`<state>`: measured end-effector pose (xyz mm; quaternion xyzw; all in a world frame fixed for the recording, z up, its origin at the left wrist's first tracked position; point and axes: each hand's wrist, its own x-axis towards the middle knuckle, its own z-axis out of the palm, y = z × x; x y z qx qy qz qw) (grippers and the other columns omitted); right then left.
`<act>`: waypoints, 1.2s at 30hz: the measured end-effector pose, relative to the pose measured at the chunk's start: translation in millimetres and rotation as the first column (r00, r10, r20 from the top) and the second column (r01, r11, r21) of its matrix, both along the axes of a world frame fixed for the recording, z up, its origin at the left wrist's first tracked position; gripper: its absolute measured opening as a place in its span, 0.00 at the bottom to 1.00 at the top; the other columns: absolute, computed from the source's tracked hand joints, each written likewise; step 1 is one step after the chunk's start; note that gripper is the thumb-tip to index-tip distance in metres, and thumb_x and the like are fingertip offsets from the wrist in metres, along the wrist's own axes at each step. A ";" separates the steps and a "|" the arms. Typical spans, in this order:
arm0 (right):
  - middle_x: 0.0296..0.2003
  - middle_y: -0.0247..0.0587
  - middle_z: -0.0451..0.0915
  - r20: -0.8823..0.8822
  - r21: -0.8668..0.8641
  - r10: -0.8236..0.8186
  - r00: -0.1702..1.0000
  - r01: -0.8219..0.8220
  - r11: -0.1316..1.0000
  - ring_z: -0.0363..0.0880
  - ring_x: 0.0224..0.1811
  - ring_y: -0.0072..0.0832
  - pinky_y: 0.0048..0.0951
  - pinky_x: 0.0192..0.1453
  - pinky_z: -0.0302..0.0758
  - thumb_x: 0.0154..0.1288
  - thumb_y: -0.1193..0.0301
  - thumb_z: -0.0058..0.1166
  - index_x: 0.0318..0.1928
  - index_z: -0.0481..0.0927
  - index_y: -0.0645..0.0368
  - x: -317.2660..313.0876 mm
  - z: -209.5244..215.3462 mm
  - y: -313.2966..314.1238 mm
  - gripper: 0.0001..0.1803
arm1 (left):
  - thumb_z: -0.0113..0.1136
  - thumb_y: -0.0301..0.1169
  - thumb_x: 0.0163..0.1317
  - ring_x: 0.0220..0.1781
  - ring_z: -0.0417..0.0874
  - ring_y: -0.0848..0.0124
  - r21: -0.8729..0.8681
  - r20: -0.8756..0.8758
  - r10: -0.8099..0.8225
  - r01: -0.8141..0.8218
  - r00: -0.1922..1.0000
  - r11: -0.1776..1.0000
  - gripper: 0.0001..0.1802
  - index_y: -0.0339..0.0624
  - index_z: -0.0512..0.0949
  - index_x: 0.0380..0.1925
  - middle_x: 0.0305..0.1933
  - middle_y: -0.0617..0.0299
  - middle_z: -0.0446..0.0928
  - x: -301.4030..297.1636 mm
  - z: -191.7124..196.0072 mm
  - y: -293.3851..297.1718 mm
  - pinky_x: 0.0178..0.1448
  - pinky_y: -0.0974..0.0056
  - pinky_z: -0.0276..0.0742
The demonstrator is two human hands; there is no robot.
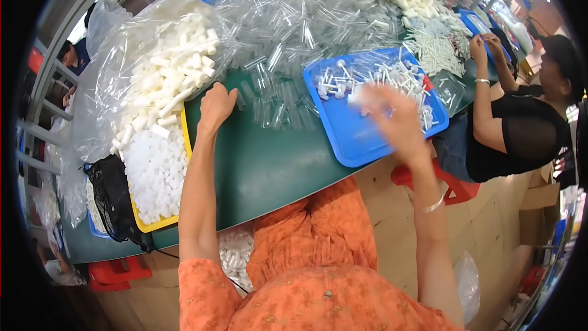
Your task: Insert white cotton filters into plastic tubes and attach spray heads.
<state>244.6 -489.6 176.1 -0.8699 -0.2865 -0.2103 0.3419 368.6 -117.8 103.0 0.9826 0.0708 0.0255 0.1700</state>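
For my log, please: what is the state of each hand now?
Left hand: curled; whether holding something, cannot tell.
Right hand: blurred over blue tray; cannot tell.

Bright light glints off clear tubes (306, 32) beyond the left hand (217, 106). The right hand (393, 119) is motion-blurred. Around both, edges bend into black.

Can make out no readable text, label, brand, number or sign, either around the left hand (217, 107) or around the motion-blurred right hand (395, 115).
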 end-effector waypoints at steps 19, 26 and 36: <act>0.39 0.29 0.80 -0.594 0.580 0.094 0.799 0.344 0.739 0.74 0.39 0.14 0.18 0.42 0.71 0.63 0.79 0.60 0.47 0.81 0.65 -72.6 -47.7 12.1 0.11 | 0.53 0.24 0.67 0.45 0.80 0.69 -0.961 0.056 -0.339 0.142 0.939 0.237 0.13 0.38 0.66 0.51 0.42 0.55 0.78 -196.7 43.2 -66.4 0.51 0.64 0.78; 0.38 0.37 0.82 -0.600 0.466 0.215 0.771 0.118 0.877 0.78 0.39 0.21 0.22 0.42 0.73 0.59 0.80 0.63 0.44 0.82 0.63 -90.1 -17.7 59.4 0.11 | 0.55 0.28 0.69 0.49 0.74 0.73 -0.982 -0.004 -0.536 0.098 0.844 0.162 0.17 0.34 0.72 0.56 0.45 0.62 0.72 -208.6 36.9 -85.3 0.55 0.66 0.74; 0.34 0.37 0.80 -0.505 0.314 0.216 0.835 -0.055 0.948 0.79 0.32 0.32 0.30 0.34 0.74 0.60 0.75 0.61 0.42 0.82 0.59 -95.4 -39.3 69.9 0.09 | 0.54 0.23 0.67 0.51 0.73 0.73 -0.946 -0.067 -0.610 0.144 0.790 0.290 0.17 0.34 0.73 0.56 0.47 0.62 0.70 -219.2 38.0 -74.8 0.57 0.67 0.71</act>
